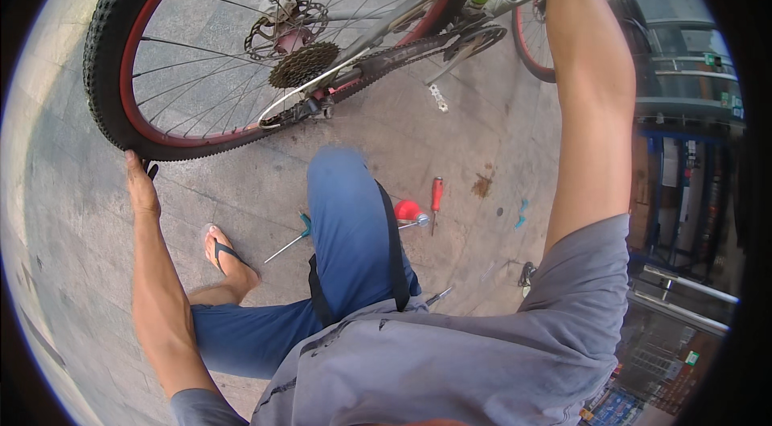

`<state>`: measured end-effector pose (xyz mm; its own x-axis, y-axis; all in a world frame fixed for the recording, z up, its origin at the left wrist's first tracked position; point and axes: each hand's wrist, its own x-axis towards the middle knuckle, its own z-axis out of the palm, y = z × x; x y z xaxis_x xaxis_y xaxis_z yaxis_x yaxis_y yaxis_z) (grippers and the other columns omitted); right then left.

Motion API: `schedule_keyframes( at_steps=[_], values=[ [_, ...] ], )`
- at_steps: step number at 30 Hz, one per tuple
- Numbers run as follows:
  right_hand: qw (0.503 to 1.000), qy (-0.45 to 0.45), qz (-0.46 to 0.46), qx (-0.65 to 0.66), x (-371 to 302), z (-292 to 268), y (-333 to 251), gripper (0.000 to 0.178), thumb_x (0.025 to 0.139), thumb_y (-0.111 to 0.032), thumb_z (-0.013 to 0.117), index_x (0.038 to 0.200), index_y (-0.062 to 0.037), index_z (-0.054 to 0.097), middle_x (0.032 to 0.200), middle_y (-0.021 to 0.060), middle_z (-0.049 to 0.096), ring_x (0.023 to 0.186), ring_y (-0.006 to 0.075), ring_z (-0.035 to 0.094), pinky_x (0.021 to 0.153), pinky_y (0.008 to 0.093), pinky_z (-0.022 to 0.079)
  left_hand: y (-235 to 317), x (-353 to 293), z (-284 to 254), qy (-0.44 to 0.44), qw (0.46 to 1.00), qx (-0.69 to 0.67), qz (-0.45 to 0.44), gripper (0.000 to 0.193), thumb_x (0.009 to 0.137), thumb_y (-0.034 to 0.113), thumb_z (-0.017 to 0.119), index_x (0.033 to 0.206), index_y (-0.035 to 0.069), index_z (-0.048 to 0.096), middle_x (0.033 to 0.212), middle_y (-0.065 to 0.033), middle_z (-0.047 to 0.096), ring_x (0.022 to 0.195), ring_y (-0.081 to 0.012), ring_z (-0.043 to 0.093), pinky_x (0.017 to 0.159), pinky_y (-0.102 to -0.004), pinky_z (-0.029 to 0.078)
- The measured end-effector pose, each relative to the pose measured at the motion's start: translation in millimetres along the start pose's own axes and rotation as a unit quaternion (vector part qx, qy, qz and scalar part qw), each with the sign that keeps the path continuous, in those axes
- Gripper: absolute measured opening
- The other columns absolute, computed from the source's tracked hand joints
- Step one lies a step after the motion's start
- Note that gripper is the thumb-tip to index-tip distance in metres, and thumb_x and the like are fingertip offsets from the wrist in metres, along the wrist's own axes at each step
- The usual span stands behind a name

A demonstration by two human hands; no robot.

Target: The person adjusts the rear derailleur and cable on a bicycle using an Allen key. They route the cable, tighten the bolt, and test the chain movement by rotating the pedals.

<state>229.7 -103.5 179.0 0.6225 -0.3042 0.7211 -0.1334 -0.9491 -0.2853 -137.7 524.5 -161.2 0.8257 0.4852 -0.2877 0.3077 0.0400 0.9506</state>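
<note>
A bicycle with a black knobby tyre and a red rim stands across the top of the view. Its rear wheel carries a dark cassette and a disc brake rotor. At the tyre's lower left edge, my left hand grips the tyre, its fingers partly hidden. Something small and black shows beside that hand; its kind is unclear. My right arm reaches up past the top edge near the bicycle frame, and the hand itself is out of view.
On the pavement around my knee lie a teal-handled tool with a long shaft, a red-handled screwdriver and a round red thing. A pedal hangs from the crank. Shop shelves line the right side.
</note>
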Motion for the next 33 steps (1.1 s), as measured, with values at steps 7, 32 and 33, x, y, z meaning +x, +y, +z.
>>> schedule_keyframes(
  at_steps=[7,32,33],
  values=[
    [0.960,-0.064,0.132,0.238,-53,-43,-52,0.027,0.077,-0.026,0.065,0.090,-0.0025,0.066,0.079,0.0144,0.068,0.074,0.0260,0.067,0.063,0.0384,0.051,57,14,-29,-0.034,0.986,-0.139,-0.088,0.096,0.082,0.079,0.028,0.140,0.003,0.035,0.143,-0.0134,0.038,0.131,-0.0300,0.035,0.106,-0.0436,0.029],
    [0.346,-0.576,-0.683,0.287,66,-82,-186,0.073,0.078,-0.035,0.066,0.135,-0.0004,0.036,0.127,0.0214,0.045,0.099,0.0304,0.054,0.085,0.0379,0.043,186,-159,458,0.175,0.648,-0.597,-0.439,0.033,0.094,0.029,0.042,0.111,0.003,0.053,0.101,-0.0100,0.059,0.081,-0.0247,0.058,0.076,-0.0433,0.052],
    [0.310,-0.597,-0.698,0.246,99,-101,-187,0.073,0.078,-0.035,0.067,0.135,-0.0007,0.036,0.127,0.0212,0.045,0.098,0.0300,0.054,0.084,0.0377,0.043,187,-180,485,0.118,0.649,-0.566,-0.493,0.032,0.094,0.029,0.043,0.110,0.003,0.054,0.100,-0.0101,0.059,0.081,-0.0248,0.058,0.075,-0.0430,0.052]
  ],
)
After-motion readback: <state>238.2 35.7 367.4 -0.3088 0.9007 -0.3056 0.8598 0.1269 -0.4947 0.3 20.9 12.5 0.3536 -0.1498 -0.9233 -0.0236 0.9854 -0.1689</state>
